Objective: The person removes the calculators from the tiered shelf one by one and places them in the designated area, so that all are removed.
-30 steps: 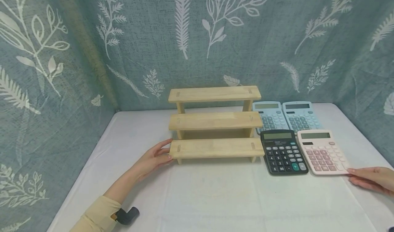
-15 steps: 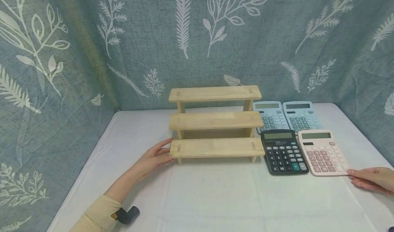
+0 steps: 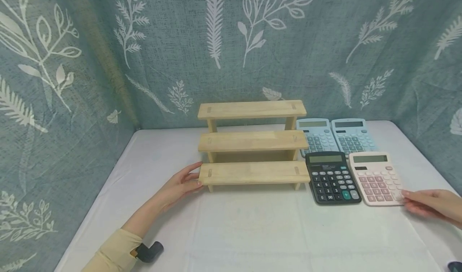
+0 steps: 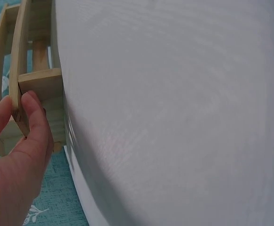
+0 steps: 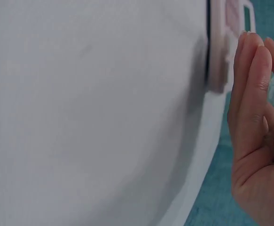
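Observation:
A three-tier wooden display stand (image 3: pixel 254 173) stands on the white cloth. My left hand (image 3: pixel 177 191) pinches the left end of its lowest board, the thumb on one face and fingers on the other in the left wrist view (image 4: pixel 26 160). To the right of the stand lie a black calculator (image 3: pixel 330 177) and a pink calculator (image 3: pixel 377 177) side by side. My right hand (image 3: pixel 433 204) is at the pink calculator's lower right corner, its thumb tip overlapping the keys. In the right wrist view the fingers (image 5: pixel 252 94) are straight beside the calculator's edge.
Two light blue calculators (image 3: pixel 314 133) lie behind the black and pink ones, their lower parts partly covered. A green-blue curtain with white leaf prints (image 3: pixel 231 55) hangs behind and on both sides of the white-covered table (image 3: pixel 249 228).
My right hand has shifted slightly left and up, its thumb tip now over the pink calculator's corner. My left hand, the stand and the calculators have stayed in place.

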`<move>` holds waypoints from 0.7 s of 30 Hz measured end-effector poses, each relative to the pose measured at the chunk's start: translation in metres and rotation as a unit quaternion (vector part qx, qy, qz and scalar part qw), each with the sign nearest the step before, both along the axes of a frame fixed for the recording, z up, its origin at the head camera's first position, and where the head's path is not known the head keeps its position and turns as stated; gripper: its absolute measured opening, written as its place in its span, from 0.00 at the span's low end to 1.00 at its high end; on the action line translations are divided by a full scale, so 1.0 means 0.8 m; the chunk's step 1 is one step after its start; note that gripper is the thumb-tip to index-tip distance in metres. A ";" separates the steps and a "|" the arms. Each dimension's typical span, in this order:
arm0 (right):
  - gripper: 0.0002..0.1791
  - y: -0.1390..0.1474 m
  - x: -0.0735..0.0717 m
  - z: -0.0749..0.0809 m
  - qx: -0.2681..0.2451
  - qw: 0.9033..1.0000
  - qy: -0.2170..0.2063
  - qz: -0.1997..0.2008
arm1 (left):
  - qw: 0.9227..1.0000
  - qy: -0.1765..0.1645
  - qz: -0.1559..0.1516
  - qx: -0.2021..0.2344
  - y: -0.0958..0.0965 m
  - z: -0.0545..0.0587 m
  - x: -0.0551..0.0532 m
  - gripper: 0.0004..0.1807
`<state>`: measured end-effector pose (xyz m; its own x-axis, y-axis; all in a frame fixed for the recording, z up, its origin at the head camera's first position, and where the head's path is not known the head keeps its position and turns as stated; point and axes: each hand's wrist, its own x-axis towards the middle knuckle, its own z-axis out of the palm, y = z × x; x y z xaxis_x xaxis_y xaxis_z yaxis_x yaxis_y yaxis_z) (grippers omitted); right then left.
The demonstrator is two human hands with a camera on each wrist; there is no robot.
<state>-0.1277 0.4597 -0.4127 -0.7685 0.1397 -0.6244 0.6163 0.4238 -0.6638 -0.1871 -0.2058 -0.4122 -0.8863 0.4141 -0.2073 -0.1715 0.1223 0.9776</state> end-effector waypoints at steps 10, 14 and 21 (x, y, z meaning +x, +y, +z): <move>0.37 -0.066 -0.016 0.022 -0.052 0.989 0.119 0.072 | 0.998 0.046 -0.010 -0.032 -0.002 -0.002 -0.001 0.38; 0.36 -0.102 -0.022 0.034 -0.055 0.979 0.169 0.098 | 0.994 0.087 -0.017 -0.071 -0.002 -0.001 -0.001 0.37; 0.31 -0.146 -0.043 0.026 0.002 0.954 0.270 0.128 | 0.937 0.230 0.003 -0.263 0.000 0.016 0.001 0.32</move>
